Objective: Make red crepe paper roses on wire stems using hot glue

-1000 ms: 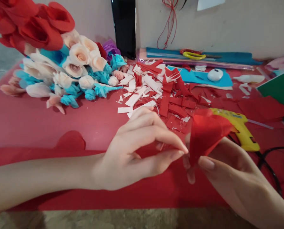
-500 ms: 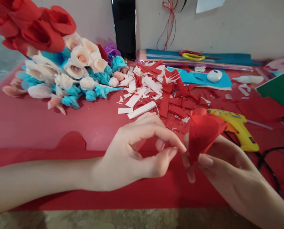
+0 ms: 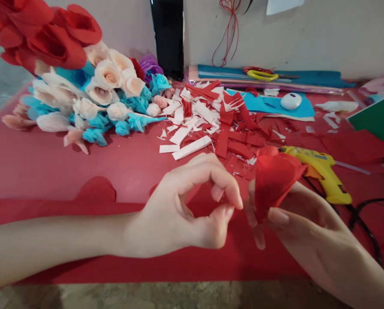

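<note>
My right hand [image 3: 314,231] holds a red paper flower [image 3: 275,180] near its narrow lower end, between thumb and fingers. Its petals flare upward and overlap. Just left of the flower, my left hand [image 3: 195,206] is apart from it, thumb and index fingertip pressed together in a pinch. Whether anything tiny sits between those fingertips cannot be made out. Beneath both hands lies a long red paper sheet [image 3: 66,240]. A rounded red paper piece [image 3: 97,189] lies at its far edge. Beyond my right hand a yellow glue gun [image 3: 324,171] rests on its side.
Red and white paper scraps [image 3: 205,120] are heaped mid-table. Paper flowers [image 3: 108,77] in red, cream and blue crowd the left. Yellow-handled scissors [image 3: 263,76] lie on rolled paper by the wall. A white mouse-shaped object [image 3: 291,101] sits on blue paper; a black cable [image 3: 369,231] curls at right.
My left hand has drawn slightly left, away from the flower, and its thumb and index finger have closed into a tighter pinch. My right hand and the flower have hardly moved.
</note>
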`<move>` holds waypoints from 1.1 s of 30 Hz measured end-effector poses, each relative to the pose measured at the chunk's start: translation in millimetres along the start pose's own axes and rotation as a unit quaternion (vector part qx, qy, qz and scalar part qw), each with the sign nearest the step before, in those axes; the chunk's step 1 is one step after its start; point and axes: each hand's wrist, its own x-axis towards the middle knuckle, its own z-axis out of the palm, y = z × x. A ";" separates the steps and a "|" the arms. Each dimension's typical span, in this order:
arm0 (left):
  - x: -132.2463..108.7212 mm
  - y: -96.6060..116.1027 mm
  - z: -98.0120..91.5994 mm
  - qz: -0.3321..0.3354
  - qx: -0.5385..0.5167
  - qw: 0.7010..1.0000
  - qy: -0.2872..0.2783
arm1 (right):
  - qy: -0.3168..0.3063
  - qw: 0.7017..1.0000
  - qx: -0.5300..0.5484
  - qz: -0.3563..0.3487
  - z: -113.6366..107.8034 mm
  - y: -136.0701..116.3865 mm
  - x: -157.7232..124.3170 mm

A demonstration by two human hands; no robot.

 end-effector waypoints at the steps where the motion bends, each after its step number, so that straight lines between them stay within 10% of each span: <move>1: -0.2 -0.2 0.1 0.000 -0.003 1.000 -0.001 | -0.001 1.000 -0.001 -0.001 0.2 0.0 0.5; 33: 5.3 -1.6 1.6 -0.001 0.052 0.998 0.029 | 0.011 1.000 -0.019 -0.008 1.9 1.6 1.9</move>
